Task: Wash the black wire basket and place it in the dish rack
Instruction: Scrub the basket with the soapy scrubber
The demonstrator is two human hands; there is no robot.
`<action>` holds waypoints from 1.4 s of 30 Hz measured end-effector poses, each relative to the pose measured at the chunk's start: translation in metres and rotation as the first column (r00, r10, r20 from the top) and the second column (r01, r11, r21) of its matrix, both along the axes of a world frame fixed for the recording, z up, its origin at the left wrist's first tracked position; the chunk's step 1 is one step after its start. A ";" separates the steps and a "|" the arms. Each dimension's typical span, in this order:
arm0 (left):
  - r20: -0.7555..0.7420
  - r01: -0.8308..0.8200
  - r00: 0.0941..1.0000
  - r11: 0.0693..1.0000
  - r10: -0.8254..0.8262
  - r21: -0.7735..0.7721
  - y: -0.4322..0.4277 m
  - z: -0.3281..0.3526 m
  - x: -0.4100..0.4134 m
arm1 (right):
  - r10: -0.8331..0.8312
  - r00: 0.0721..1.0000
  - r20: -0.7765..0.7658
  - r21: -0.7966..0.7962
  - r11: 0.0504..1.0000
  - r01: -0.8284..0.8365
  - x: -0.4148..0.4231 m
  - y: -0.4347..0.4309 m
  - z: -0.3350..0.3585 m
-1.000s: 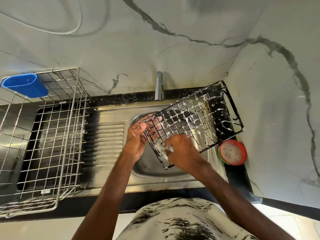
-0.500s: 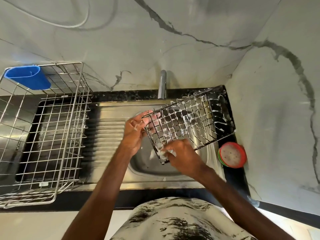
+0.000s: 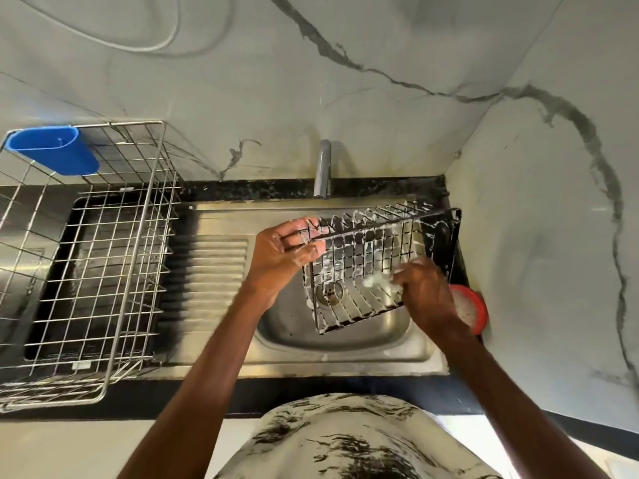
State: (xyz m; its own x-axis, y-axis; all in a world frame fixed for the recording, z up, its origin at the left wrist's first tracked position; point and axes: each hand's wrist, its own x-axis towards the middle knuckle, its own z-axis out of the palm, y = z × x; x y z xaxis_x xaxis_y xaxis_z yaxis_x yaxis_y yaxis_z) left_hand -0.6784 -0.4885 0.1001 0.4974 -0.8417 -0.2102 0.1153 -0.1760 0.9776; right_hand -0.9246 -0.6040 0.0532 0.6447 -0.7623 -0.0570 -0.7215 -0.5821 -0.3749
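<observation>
Head view: black wire basket point(image 3: 373, 250) held soapy over the sink point(image 3: 345, 345)

Both of the person's bare hands are on the basket, which hangs tilted above the steel sink bowl, clear of its bottom. The drain point(image 3: 328, 292) shows through the mesh. White foam streaks the wires and the solid black end panel on the right.

The left hand point(image 3: 280, 254) grips the basket's upper left corner, with the fingers curled over the rim wire and the thumb pressed against the mesh from the near side. The right hand point(image 3: 423, 293) is closed round a foamy scrubber point(image 3: 377, 280) and holds it against the lower right part of the mesh. The scrubber is blurred and covered in suds, so what kind it is cannot be told.

A grey tap point(image 3: 323, 167) stands behind the sink, just beyond the basket's far edge. Beside the right hand, a round red-rimmed dish point(image 3: 475, 307) sits on the black worktop point(image 3: 166, 392), partly hidden by the wrist.

The steel dish rack point(image 3: 114, 271) stands at the left, well apart from the basket, with the ribbed drainboard point(image 3: 214, 281) between them. A blue holder point(image 3: 55, 150) hangs on the rack's far corner.
</observation>
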 end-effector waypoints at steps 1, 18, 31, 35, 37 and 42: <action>-0.007 0.002 1.000 1.000 -0.002 -0.005 0.001 0.000 -0.001 | -0.042 0.998 -0.037 0.007 0.999 0.042 -0.001 -0.001 -0.003; 0.100 -0.122 0.988 0.990 0.114 0.074 -0.006 0.012 -0.013 | -0.085 0.980 0.181 -0.052 0.994 0.095 -0.041 0.015 -0.033; 0.159 -0.157 0.977 0.984 0.142 0.087 -0.003 0.024 -0.017 | 0.159 0.934 0.320 -0.015 0.987 -0.163 -0.008 0.038 -0.030; 0.228 -0.084 0.971 0.993 0.063 0.082 -0.003 0.027 -0.019 | 0.030 0.998 0.050 -0.094 0.995 -0.025 -0.035 -0.006 -0.035; 0.242 -0.077 0.969 0.991 0.048 0.113 -0.004 0.031 -0.023 | 0.022 0.996 -0.081 -0.116 0.993 -0.031 -0.035 -0.003 -0.032; 0.322 -0.143 0.944 0.965 0.067 0.218 -0.011 0.032 -0.021 | 0.019 0.983 -0.182 -0.008 1.000 -0.021 -0.023 0.028 -0.027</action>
State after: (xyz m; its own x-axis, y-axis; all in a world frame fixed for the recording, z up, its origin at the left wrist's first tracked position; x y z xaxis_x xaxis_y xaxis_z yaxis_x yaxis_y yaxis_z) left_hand -0.6991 -0.4999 0.1317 0.6526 -0.7259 -0.2171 -0.1557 -0.4089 0.8992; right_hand -0.9476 -0.5762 0.0258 0.6395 -0.7503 -0.1678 -0.7653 -0.6003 -0.2325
